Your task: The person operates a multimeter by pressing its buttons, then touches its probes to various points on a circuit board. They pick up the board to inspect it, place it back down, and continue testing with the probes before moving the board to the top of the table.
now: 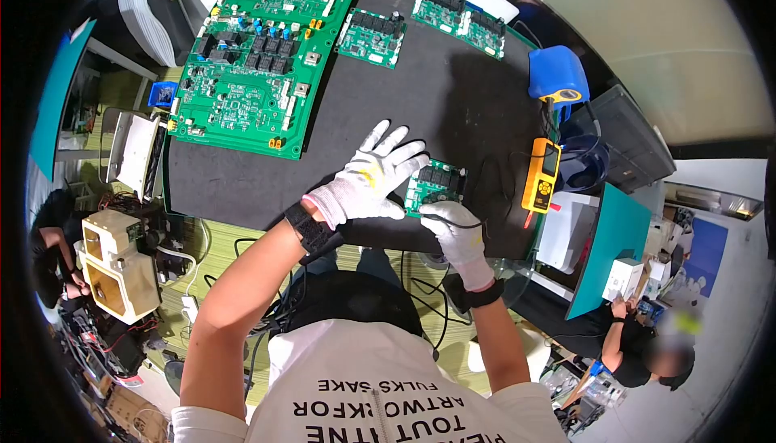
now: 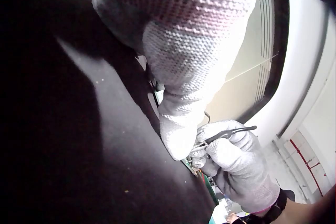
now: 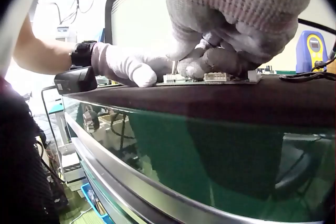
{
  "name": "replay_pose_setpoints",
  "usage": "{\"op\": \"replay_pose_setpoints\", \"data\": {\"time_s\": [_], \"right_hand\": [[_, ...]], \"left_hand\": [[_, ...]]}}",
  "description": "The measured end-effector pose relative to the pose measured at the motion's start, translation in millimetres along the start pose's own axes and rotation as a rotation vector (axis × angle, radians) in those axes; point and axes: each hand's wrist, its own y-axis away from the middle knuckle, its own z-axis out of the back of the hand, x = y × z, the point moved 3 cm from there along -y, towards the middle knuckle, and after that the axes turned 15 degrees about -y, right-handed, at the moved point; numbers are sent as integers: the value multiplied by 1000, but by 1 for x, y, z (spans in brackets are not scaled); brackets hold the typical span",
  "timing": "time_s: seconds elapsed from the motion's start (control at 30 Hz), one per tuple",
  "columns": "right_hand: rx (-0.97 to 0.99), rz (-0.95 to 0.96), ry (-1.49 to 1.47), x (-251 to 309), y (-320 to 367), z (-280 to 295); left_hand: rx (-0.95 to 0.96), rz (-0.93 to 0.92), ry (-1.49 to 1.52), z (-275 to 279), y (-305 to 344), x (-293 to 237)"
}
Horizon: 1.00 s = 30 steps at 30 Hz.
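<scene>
My gloved left hand [image 1: 368, 180] lies over the dark mat with its fingers spread, thumb and fingertips right at the left edge of a small green circuit board [image 1: 436, 178]. Black blocks line that board's far side, and white connectors [image 3: 218, 78] show along its near edge. Between thumb and fingers, my gloved right hand [image 1: 461, 237] pinches a slim black tool [image 2: 231, 132] with a thin metal tip [image 3: 175, 66] pointing down at the board. Part of the near side of the board is hidden under the right fingers.
Large green circuit boards [image 1: 242, 87] cover the mat's left. Smaller boards [image 1: 372, 37] lie at the back. On the right are a yellow handheld meter [image 1: 541, 175] with dark leads and a blue-yellow device [image 1: 558, 75]. Another person [image 1: 647, 354] sits at far right.
</scene>
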Motion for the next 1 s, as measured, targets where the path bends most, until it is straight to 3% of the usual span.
{"op": "replay_pose_setpoints", "data": {"time_s": [0.47,1.0], "right_hand": [[8,170,1,8,-5,0],[-61,224,-28,6,-1,-1]], "left_hand": [[-7,-26,-30,-3,0,1],[-47,-39,-33,-6,0,2]]}}
